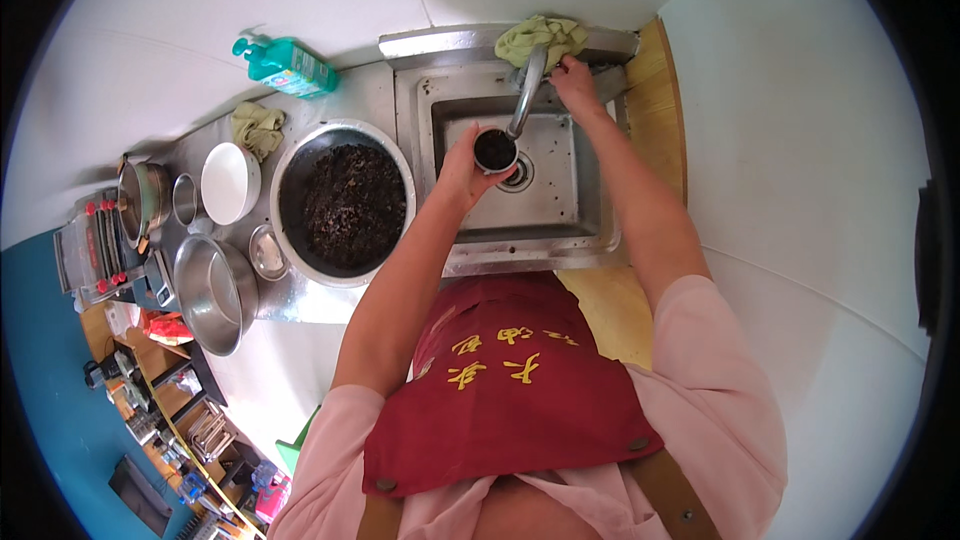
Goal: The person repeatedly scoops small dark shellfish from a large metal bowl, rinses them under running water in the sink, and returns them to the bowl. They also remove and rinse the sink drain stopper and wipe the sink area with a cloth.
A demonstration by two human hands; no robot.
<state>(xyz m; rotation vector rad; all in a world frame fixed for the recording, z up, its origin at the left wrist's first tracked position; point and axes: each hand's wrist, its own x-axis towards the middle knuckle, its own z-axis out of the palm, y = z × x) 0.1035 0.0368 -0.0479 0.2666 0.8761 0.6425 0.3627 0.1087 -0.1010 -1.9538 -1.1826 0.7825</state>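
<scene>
My left hand grips a small cup with dark contents, held over the stainless steel sink near its drain. Right above the cup is the mouth of the curved metal faucet; I cannot tell whether water runs. At the sink's back, my right hand reaches to the faucet's base, its fingertips beside a green cloth draped there. What those fingertips touch is partly hidden. Left of the sink stands a large metal basin holding a heap of dark, crumbly material.
A green pump bottle stands by the wall, with a crumpled cloth nearby. Further left are a white bowl, a steel bowl, a small metal dish and a pot. A wall rises on the right.
</scene>
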